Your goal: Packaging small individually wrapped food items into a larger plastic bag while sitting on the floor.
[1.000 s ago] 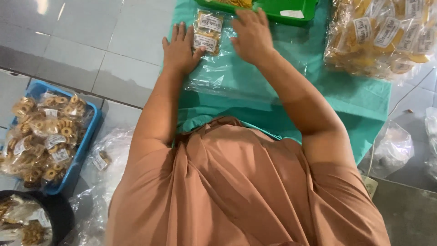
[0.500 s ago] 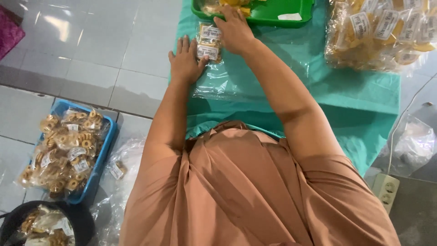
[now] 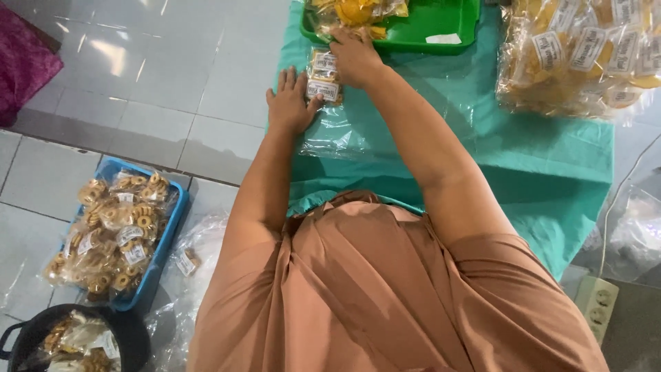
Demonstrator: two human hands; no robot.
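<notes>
Two small labelled snack packets (image 3: 323, 76) lie inside a clear plastic bag (image 3: 344, 131) on the green cloth (image 3: 537, 158), between the hands. The left hand (image 3: 290, 103) rests open and flat just left of them; the right hand (image 3: 354, 55), fingers curled, touches their far edge beside the green tray (image 3: 441, 31).

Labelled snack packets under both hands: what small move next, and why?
Probably lift the right hand to fetch another packet from the green tray. The left hand lies flat beside the labelled packets, already lying inside the clear bag.
</notes>
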